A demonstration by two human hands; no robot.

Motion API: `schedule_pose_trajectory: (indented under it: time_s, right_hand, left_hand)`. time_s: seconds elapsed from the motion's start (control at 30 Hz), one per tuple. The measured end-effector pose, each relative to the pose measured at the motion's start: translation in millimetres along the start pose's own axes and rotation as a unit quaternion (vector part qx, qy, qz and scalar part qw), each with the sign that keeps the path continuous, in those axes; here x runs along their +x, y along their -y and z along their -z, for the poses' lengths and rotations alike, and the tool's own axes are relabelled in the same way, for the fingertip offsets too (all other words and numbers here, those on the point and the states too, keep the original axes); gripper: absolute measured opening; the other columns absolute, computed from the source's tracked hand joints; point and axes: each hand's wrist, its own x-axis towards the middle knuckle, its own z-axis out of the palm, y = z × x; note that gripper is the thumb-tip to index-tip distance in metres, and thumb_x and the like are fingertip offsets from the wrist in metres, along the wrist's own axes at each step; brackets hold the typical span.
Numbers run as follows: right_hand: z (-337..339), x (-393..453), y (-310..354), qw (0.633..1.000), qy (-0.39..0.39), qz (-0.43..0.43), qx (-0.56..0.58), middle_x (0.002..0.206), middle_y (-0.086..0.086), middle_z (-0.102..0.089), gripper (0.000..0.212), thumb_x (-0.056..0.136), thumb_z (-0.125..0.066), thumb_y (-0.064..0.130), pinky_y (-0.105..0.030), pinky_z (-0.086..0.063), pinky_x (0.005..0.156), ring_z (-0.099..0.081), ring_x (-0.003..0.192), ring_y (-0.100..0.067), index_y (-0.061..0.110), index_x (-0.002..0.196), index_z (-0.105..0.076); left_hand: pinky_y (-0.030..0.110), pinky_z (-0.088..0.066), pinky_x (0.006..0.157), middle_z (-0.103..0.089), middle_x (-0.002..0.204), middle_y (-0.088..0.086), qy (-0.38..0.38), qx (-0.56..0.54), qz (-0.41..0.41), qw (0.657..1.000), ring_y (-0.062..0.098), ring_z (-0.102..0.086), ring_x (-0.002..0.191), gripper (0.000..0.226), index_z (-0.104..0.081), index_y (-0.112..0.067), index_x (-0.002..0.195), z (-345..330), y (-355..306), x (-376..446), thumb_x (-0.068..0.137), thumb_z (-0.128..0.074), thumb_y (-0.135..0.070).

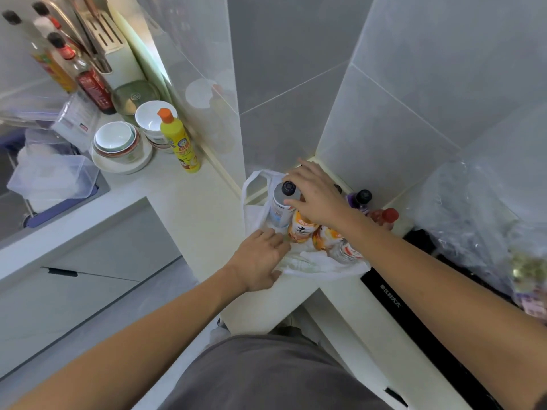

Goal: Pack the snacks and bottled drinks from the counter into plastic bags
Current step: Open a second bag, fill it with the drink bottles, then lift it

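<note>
A white plastic bag [313,266] lies open on the counter corner. Inside it stand a grey bottle with a dark cap [281,202] and orange-labelled bottles [302,227]. My right hand [316,196] rests over the tops of these bottles, fingers spread and slightly curved; whether it grips one is hidden. My left hand [260,258] holds down the bag's near edge, fingers curled into the plastic. Behind the bag stand a purple bottle with a black cap [361,199] and a red-capped bottle [386,217].
A yellow dish-soap bottle [180,143], stacked bowls [118,143] and sauce bottles [88,81] stand at the left by the sink, which holds a clear plastic box [53,176]. A black cooktop [414,318] runs along the right, with a filled clear plastic bag [479,220] beyond it.
</note>
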Motion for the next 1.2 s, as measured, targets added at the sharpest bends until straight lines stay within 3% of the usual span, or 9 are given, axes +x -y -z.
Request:
schedule_pose_trajectory:
  time_s: [0.13,0.33,0.47,0.6,0.7,0.83,0.97,1.1,1.2]
  right_hand:
    - [0,-20,-7,1.0,-0.019,0.003,0.02,0.152,0.0,-0.051,0.065,0.089,-0.077,0.041,-0.049,-0.027,0.123,-0.026,0.154,-0.026,0.017,0.145,-0.053]
    - [1,-54,-17,0.999,-0.025,0.033,-0.035,0.155,0.002,-0.048,0.066,0.094,-0.067,0.043,-0.051,-0.022,0.125,-0.033,0.15,-0.023,0.021,0.152,-0.045]
    - [-9,-64,-22,0.984,-0.01,0.067,-0.163,0.147,0.004,-0.054,0.064,0.092,-0.063,0.055,-0.056,-0.015,0.126,-0.042,0.143,-0.022,0.023,0.145,-0.051]
    - [-14,-62,-25,0.977,-0.018,0.08,-0.195,0.143,0.001,-0.059,0.064,0.088,-0.065,0.056,-0.059,-0.018,0.125,-0.047,0.139,-0.025,0.02,0.14,-0.055]
    - [-17,-63,-26,0.974,-0.025,0.086,-0.206,0.14,0.002,-0.061,0.063,0.087,-0.067,0.056,-0.059,-0.017,0.125,-0.048,0.138,-0.025,0.019,0.137,-0.057]
    - [-16,-61,-29,0.973,-0.031,0.093,-0.209,0.136,0.001,-0.064,0.06,0.088,-0.064,0.056,-0.059,-0.018,0.125,-0.049,0.136,-0.026,0.017,0.134,-0.058]
    - [-17,-61,-29,0.971,-0.03,0.089,-0.221,0.134,0.002,-0.064,0.06,0.09,-0.062,0.059,-0.058,-0.016,0.125,-0.05,0.134,-0.026,0.018,0.133,-0.057]
    - [-19,-62,-27,0.972,-0.034,0.079,-0.217,0.135,0.003,-0.062,0.059,0.088,-0.063,0.058,-0.057,-0.015,0.126,-0.049,0.133,-0.025,0.019,0.133,-0.056]
    - [-17,-62,-20,0.976,-0.032,0.057,-0.21,0.136,0.003,-0.06,0.057,0.086,-0.065,0.054,-0.056,-0.015,0.126,-0.048,0.133,-0.025,0.02,0.132,-0.056]
  left_hand:
    - [0.041,-0.038,0.098,-0.053,0.135,0.01,0.058,-0.014,-0.011,0.998,0.031,-0.047,0.124,0.053,-0.049,-0.013,0.137,-13,-38,30,0.093,-0.067,-0.037]
    - [0.042,-0.038,0.097,-0.055,0.132,0.013,0.116,0.04,-0.006,0.992,0.033,-0.046,0.125,0.032,-0.057,-0.011,0.131,-33,-59,53,0.103,-0.052,-0.027]
    - [0.039,-0.04,0.091,-0.06,0.125,0.009,0.111,-0.002,-0.008,0.994,0.03,-0.05,0.121,0.029,-0.057,-0.015,0.131,-40,-63,46,0.106,-0.043,-0.018]
    - [0.038,-0.044,0.081,-0.065,0.11,0.008,0.105,-0.078,-0.045,0.99,0.03,-0.057,0.109,0.018,-0.06,-0.014,0.116,-41,-69,34,0.106,-0.046,-0.018]
    - [0.033,-0.035,0.067,-0.067,0.096,0.009,0.125,-0.108,-0.059,0.984,0.031,-0.062,0.091,0.006,-0.055,-0.017,0.104,-38,-81,26,0.105,-0.05,-0.015]
    - [0.034,-0.03,0.064,-0.049,0.076,0.006,0.137,-0.131,-0.054,0.98,0.028,-0.047,0.071,0.009,-0.052,-0.016,0.107,-35,-90,16,0.108,-0.044,-0.021]
    - [0.036,-0.032,0.062,-0.049,0.072,0.007,0.147,-0.155,-0.042,0.976,0.03,-0.045,0.066,0.015,-0.04,-0.02,0.096,-35,-85,5,0.109,-0.042,-0.027]
    - [0.036,-0.037,0.062,-0.059,0.078,0.009,0.117,-0.148,-0.022,0.982,0.03,-0.052,0.07,0.022,-0.043,-0.019,0.1,-32,-79,-1,0.109,-0.038,-0.038]
    - [0.04,-0.049,0.069,-0.065,0.092,0.008,0.076,-0.121,0.004,0.99,0.03,-0.06,0.086,0.034,-0.049,-0.019,0.116,-26,-76,-8,0.107,-0.035,-0.048]
